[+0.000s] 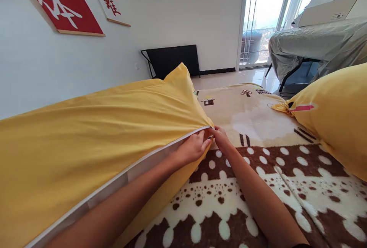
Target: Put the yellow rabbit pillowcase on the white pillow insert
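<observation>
A large yellow fabric cover (114, 114) stretches from the left edge to the middle, with a long white-edged opening along its near side. Grey-white material shows inside the opening. At the right end of that opening, my left hand (195, 146) is closed on the cover's edge, its fingertips partly hidden at the fabric. My right hand (220, 136) pinches the corner of the same opening, close beside the left one. A small dark and white bit shows between the two hands, too small to name.
Beneath lies a brown and cream patterned blanket (218, 194). A stuffed yellow bundle (341, 118) is at the right. Behind are a black folded frame (174, 60) by the wall and a plastic-covered table (315, 45) bearing boxes.
</observation>
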